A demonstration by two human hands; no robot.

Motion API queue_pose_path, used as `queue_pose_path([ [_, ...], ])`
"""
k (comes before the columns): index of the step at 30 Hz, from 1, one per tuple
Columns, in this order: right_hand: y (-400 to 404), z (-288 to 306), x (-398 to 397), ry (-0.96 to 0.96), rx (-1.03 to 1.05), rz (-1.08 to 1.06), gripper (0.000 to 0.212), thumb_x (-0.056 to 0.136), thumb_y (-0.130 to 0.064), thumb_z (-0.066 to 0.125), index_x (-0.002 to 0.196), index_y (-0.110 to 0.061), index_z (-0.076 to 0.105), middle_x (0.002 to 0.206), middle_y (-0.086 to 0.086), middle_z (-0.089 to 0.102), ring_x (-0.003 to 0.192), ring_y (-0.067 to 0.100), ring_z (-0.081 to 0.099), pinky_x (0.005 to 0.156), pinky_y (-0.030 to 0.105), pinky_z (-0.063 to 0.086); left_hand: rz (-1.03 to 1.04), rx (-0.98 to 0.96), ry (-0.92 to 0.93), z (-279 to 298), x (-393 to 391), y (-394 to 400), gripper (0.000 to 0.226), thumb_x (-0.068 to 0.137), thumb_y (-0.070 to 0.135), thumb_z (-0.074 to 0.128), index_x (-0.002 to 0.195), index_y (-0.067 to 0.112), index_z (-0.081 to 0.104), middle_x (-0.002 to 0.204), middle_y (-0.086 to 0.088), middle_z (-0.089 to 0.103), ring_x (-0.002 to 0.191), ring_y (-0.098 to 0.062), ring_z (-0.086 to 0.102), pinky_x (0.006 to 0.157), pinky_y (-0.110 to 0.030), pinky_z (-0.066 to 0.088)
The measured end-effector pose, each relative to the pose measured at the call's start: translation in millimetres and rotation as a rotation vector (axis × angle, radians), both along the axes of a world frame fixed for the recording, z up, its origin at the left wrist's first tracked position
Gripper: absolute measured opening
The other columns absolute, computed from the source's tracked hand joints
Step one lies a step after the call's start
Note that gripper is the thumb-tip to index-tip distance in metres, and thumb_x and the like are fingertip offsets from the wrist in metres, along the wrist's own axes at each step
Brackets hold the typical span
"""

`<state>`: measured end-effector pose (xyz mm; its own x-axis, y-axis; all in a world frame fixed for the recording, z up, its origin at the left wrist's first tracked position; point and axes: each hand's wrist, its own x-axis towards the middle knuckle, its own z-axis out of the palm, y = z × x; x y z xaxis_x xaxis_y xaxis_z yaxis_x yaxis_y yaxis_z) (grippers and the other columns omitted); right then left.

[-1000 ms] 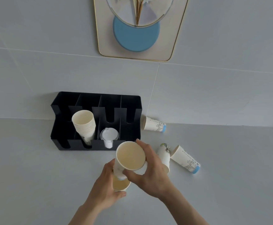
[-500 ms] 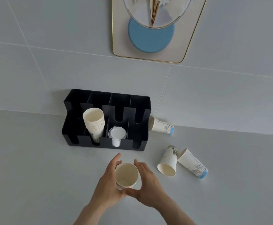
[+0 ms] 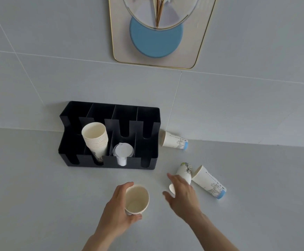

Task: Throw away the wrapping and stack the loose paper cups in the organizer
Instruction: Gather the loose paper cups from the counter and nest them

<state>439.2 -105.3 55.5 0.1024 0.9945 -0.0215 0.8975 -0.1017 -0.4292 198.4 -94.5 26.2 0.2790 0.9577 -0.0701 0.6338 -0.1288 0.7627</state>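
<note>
My left hand (image 3: 117, 211) grips a nested stack of paper cups (image 3: 136, 199), mouth up, above the counter. My right hand (image 3: 182, 194) is spread open just over a cup lying on its side (image 3: 184, 172), partly hiding its mouth. A second loose cup (image 3: 210, 182) lies touching it on the right. A third loose cup (image 3: 174, 141) lies by the wall. The black organizer (image 3: 147, 160) stands against the wall. A tall stack of cups (image 3: 95, 140) leans in its second front slot. No wrapping is in sight.
A stack of clear plastic lids (image 3: 123, 153) sits in the organizer's third front slot. A gold-framed wall picture (image 3: 158, 31) hangs above. The grey counter (image 3: 39, 196) runs left and forward of the organizer.
My right hand has let go of the cup stack and moved right to the lying cup. The left hand alone now holds the stack.
</note>
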Motion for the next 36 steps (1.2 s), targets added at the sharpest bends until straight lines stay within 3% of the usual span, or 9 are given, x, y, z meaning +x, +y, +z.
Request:
queue_pose_path([
  [7, 8.1, -29.0, 51.9, -0.315, -0.019, -0.040, 0.041, 0.064, -0.014, 0.090, 0.101, -0.015, 0.073, 0.086, 0.002, 0.070, 0.071, 0.029, 0.065, 0.048, 0.039, 0.050, -0.023, -0.004, 0.006, 1.4, 20.7, 2.7, 0.098, 0.056, 0.043, 0.090, 0.134, 0.047, 0.031, 0.132, 0.032, 0.037, 0.104, -0.001, 0.054, 0.086, -0.019, 0.046],
  [13, 15.0, -46.2, 56.7, -0.379, -0.013, -0.057, 0.036, 0.051, 0.007, 0.084, 0.073, -0.015, 0.066, 0.069, 0.002, 0.058, 0.052, 0.027, 0.055, 0.035, 0.035, 0.033, -0.020, 0.000, 0.015, 1.7, 27.2, 2.4, 0.097, 0.056, 0.045, 0.090, 0.131, 0.050, 0.029, 0.132, 0.032, 0.037, 0.105, -0.002, 0.055, 0.087, -0.022, 0.049],
  [15, 16.0, -43.9, 55.4, -0.368, 0.021, -0.045, 0.038, 0.047, 0.013, 0.081, 0.069, -0.013, 0.063, 0.066, 0.003, 0.055, 0.048, 0.028, 0.052, 0.035, 0.033, 0.028, -0.018, -0.003, 0.022, 2.6, 27.9, 1.9, 0.097, 0.055, 0.046, 0.089, 0.131, 0.051, 0.029, 0.132, 0.033, 0.037, 0.106, -0.002, 0.056, 0.087, -0.023, 0.049],
  [19, 23.7, -21.3, 50.0, -0.243, 0.147, -0.092, 0.030, 0.060, 0.011, 0.079, 0.076, -0.012, 0.068, 0.070, 0.003, 0.058, 0.051, 0.030, 0.055, 0.036, 0.037, 0.042, -0.026, -0.003, 0.027, 4.1, 28.0, 1.5, 0.099, 0.055, 0.049, 0.087, 0.133, 0.052, 0.027, 0.133, 0.034, 0.036, 0.107, -0.002, 0.055, 0.087, -0.026, 0.051],
  [22, 30.9, 14.3, 39.8, -0.059, 0.351, -0.140, 0.019, 0.080, 0.001, 0.075, 0.091, -0.014, 0.075, 0.079, 0.001, 0.064, 0.056, 0.028, 0.060, 0.046, 0.038, 0.050, -0.026, -0.003, 0.010, 4.1, 27.8, -0.4, 0.104, 0.055, 0.049, 0.087, 0.137, 0.052, 0.023, 0.133, 0.036, 0.034, 0.110, 0.000, 0.053, 0.089, -0.026, 0.050],
  [26, 32.0, 68.1, 21.6, 0.199, 0.547, -0.129, 0.019, 0.084, -0.001, 0.075, 0.097, -0.016, 0.079, 0.081, -0.003, 0.067, 0.060, 0.016, 0.061, 0.057, 0.032, 0.052, -0.024, -0.006, -0.021, 4.6, 28.1, -4.7, 0.111, 0.057, 0.049, 0.086, 0.144, 0.051, 0.016, 0.136, 0.035, 0.033, 0.115, 0.002, 0.049, 0.091, -0.024, 0.047],
  [29, 29.9, 91.0, 11.2, 0.297, 0.532, -0.113, 0.021, 0.084, 0.000, 0.073, 0.094, -0.017, 0.080, 0.082, -0.008, 0.069, 0.067, 0.008, 0.062, 0.062, 0.020, 0.050, -0.006, -0.016, -0.038, 6.7, 27.3, -4.8, 0.116, 0.056, 0.051, 0.087, 0.146, 0.049, 0.014, 0.140, 0.032, 0.033, 0.119, 0.001, 0.048, 0.093, -0.027, 0.048],
  [33, 27.7, 89.5, -5.0, 0.330, 0.359, -0.061, 0.019, 0.084, -0.006, 0.073, 0.092, -0.021, 0.081, 0.081, -0.008, 0.070, 0.067, 0.010, 0.063, 0.064, 0.025, 0.054, 0.013, -0.027, -0.072, 11.4, 25.2, -3.0, 0.119, 0.052, 0.050, 0.089, 0.145, 0.050, 0.014, 0.141, 0.030, 0.038, 0.119, -0.002, 0.050, 0.094, -0.029, 0.050],
  [36, 24.2, 68.3, -17.9, 0.282, 0.249, -0.025, 0.018, 0.086, -0.011, 0.074, 0.096, -0.024, 0.081, 0.080, -0.011, 0.067, 0.064, 0.007, 0.060, 0.063, 0.021, 0.051, 0.015, -0.023, -0.097, 13.6, 22.8, -1.9, 0.121, 0.051, 0.047, 0.091, 0.145, 0.053, 0.015, 0.142, 0.030, 0.040, 0.123, -0.002, 0.050, 0.097, -0.033, 0.051],
])
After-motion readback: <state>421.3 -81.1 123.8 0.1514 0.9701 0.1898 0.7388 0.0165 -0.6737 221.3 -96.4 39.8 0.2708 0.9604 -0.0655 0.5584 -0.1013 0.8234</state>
